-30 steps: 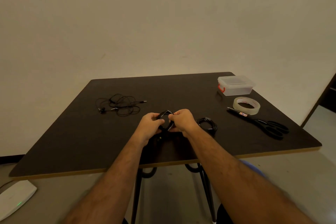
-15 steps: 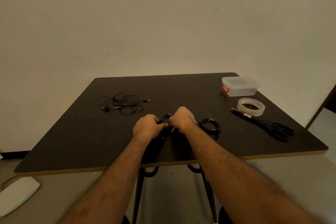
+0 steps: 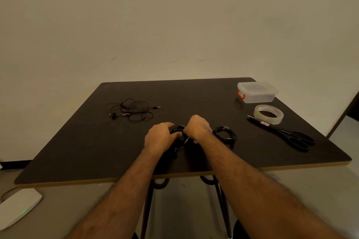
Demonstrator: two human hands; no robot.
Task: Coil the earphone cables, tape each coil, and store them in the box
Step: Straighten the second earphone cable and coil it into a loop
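Coil [image 3: 178, 129] between both hands, near table's front edge [image 3: 116, 180].

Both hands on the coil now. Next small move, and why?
Probably keep the left hand holding the coil and send the right hand to the tape roll: the coil looks wound, no tape shows on it, and the tape lies to the right.

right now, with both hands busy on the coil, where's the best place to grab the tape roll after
Take the tape roll by its ring wall, fingers inside the open centre and thumb on the outer face. It lies flat beside the scissors, whose tip sits at its near left edge, so probably come from above or the right with the right hand.
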